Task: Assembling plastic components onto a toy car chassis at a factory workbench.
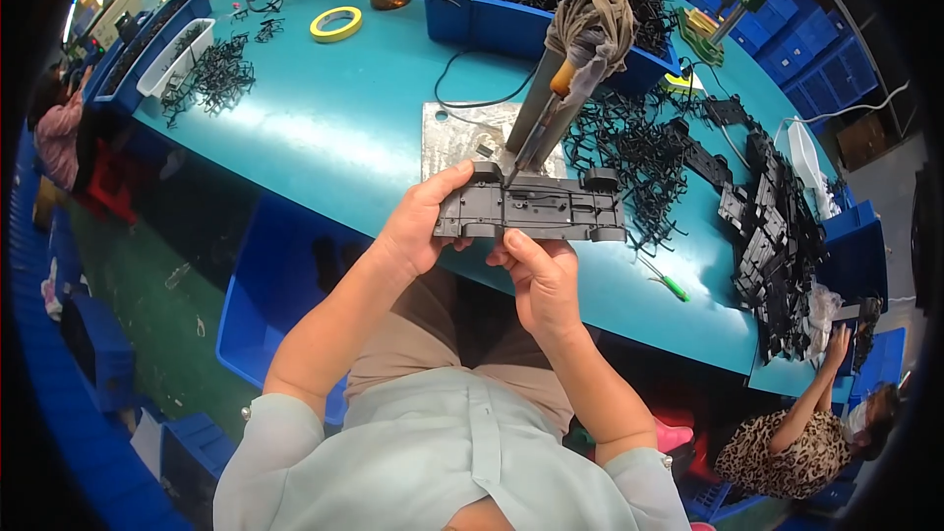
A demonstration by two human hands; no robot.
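A black plastic toy-car chassis is held level above the table's near edge. My left hand grips its left end, thumb on top and fingers underneath. Closed around the near edge, my right hand has its thumb pressed against the chassis by the middle. A soldering iron with an orange handle is fixed at a slant to an upright post wrapped in cloth strips. The iron's tip comes down at the far side of the chassis; whether it touches cannot be told. Under the post lies a scuffed metal plate.
Small black parts fill a blue bin at the back and lie heaped to the right. Several chassis are piled farther right. A green-handled screwdriver and yellow tape roll lie on the table. Co-workers sit at both sides.
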